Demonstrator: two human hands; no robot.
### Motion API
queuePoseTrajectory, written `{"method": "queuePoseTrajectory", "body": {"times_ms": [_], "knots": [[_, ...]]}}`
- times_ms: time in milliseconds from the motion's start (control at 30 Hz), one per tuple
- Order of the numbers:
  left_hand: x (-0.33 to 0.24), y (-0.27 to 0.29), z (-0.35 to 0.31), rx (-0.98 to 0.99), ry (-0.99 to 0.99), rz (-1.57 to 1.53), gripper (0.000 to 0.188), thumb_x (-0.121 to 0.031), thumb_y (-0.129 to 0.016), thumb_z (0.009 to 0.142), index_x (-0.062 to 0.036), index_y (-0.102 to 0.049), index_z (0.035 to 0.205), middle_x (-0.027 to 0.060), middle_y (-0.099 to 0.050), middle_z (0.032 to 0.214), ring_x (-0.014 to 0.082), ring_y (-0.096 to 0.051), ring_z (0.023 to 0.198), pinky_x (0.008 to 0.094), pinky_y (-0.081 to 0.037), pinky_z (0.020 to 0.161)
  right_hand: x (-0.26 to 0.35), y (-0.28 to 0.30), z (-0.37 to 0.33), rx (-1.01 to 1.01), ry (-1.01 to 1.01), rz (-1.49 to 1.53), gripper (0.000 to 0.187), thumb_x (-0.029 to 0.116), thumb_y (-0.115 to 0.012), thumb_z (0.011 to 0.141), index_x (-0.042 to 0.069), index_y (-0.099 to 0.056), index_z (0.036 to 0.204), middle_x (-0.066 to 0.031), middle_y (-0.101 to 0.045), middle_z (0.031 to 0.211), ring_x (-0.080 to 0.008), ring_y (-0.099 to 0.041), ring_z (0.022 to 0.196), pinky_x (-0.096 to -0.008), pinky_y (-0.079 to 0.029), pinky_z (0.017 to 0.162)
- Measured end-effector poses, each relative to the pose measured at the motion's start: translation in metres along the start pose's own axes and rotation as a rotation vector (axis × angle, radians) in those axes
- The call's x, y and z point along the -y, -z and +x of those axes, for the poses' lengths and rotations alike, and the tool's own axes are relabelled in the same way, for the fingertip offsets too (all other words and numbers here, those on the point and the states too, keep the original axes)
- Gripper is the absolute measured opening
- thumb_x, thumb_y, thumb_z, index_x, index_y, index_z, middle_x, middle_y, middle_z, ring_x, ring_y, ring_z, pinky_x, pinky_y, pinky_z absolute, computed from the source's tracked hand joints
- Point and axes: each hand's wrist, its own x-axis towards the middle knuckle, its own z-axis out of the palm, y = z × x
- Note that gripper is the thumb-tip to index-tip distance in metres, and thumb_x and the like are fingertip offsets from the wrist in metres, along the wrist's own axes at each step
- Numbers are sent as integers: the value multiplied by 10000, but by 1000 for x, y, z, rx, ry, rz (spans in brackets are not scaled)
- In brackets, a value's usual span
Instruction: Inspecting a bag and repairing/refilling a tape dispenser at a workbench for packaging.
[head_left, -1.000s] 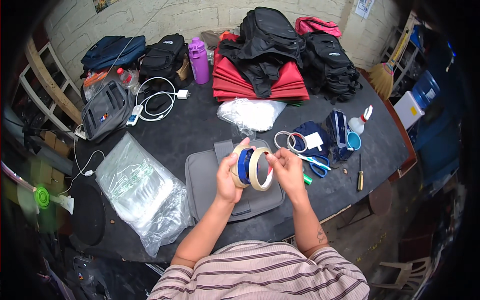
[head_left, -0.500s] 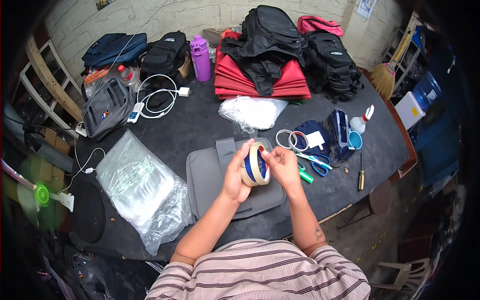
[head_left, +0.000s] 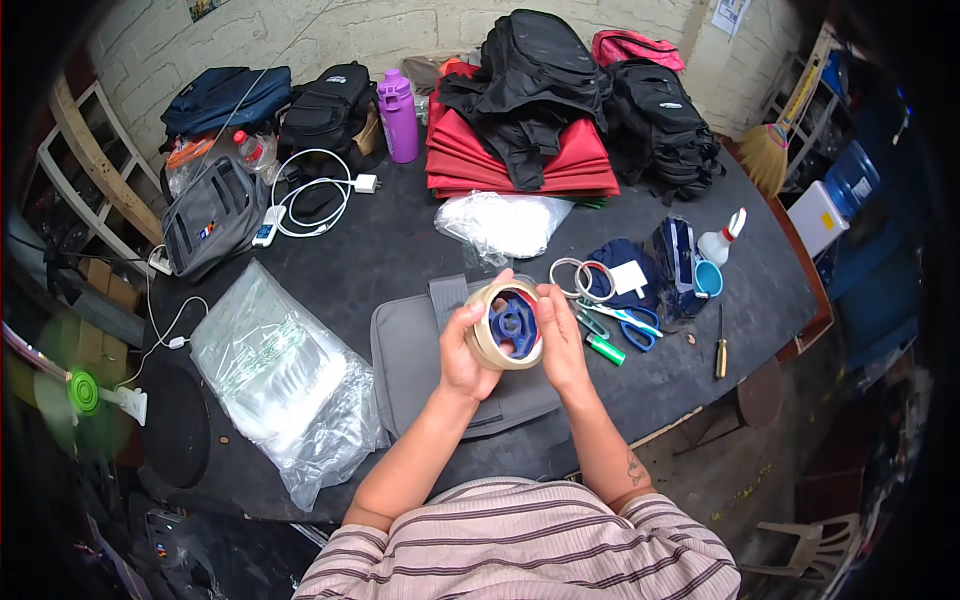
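Note:
A roll of yellowish tape is held up above a flat grey fabric case, its open side facing me. Inside the ring sits a blue plastic hub. My left hand wraps round the roll's left side, and fingers of it show through the hub. Against the right side of the roll presses my right hand, fingers close together. Part of the case is hidden under my hands and forearms.
Plastic bags lie left of the case. To the right are two thin rings, blue-handled scissors, a green lighter-like piece, a blue tape dispenser and a screwdriver. Backpacks and red fabric stand behind.
The tape roll has turned so its open side and blue hub face me. My right hand has shifted from pinching the rim to lying along the roll's right side.

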Motion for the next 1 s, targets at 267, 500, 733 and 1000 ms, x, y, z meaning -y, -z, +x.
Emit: {"method": "queuePoseTrajectory", "body": {"times_ms": [267,500,733,1000], "knots": [[-17,4,-1,298,-70,353,671,-286,-495,745,98,-401,1287,164,-540,1213,218,-527,1117,303,-361,1003,10,-5,-14,-171,237,174,246,187,-428,981,-4,-459,1132,-73,-533,1068,-126,-536,864,-259,-443,776],[5,-2,1,-111,-490,697,504,-383,-287,983,12,-597,931,68,-571,836,132,-525,805,257,-400,722,-6,0,-21,-253,739,-226,417,248,-582,898,-32,-418,1160,-165,-527,967,-233,-535,807,-327,-443,698],[-4,0,8,-336,-444,407,592,-422,-264,997,-51,-418,563,0,-395,584,92,-330,551,262,-286,551,19,-13,-40,-34,349,161,714,255,-772,747,-52,-373,1254,-100,-445,1111,-180,-474,1045,-289,-378,923],[-5,-13,7,-341,-589,597,561,-359,-287,996,-20,-465,587,15,-458,601,97,-372,567,275,-359,615,28,-3,-32,-159,474,-125,447,187,-769,719,-26,-604,1076,-101,-513,883,-184,-518,785,-273,-436,701]]}}
